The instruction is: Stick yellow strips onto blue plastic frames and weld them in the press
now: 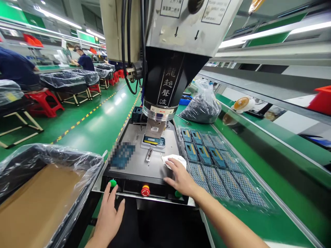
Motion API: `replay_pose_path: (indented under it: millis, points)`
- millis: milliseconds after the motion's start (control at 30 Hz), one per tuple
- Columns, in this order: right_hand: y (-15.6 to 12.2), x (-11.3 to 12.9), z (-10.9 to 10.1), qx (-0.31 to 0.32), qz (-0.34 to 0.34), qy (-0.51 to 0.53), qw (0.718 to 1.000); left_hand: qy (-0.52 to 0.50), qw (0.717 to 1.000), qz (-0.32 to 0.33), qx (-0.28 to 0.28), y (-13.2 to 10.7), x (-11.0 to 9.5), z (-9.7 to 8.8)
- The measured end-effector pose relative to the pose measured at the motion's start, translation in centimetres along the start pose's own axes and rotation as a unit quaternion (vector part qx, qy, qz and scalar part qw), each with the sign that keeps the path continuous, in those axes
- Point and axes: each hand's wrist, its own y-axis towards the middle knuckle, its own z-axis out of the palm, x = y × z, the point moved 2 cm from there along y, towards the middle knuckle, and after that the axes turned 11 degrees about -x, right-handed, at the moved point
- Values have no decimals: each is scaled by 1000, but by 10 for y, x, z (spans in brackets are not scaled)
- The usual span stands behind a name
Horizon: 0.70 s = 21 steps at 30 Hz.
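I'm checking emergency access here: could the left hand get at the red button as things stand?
Probably yes: the left hand looks empty, with its fingertips by the left green button, and nothing visible blocks the way across to the red button.

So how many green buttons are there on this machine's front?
2. One green push button is left of the red emergency-stop button, by the left hand; the other is right of it, partly hidden by the right hand.
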Motion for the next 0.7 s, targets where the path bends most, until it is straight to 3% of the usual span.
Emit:
replay_pose_path:
  millis: [200, 433, 700]
  points:
    - [-48, -17, -8, 106, 25, -40, 993, 95, 994, 39, 30, 1, 5, 9]
    - [-48, -20, -6, 103, 29, -41, 993, 125, 989, 68, 50, 2, 6, 15]
    - [-50, -13, -8, 92, 24, -24, 995, 49, 996, 72, -15, -11, 5, 15]
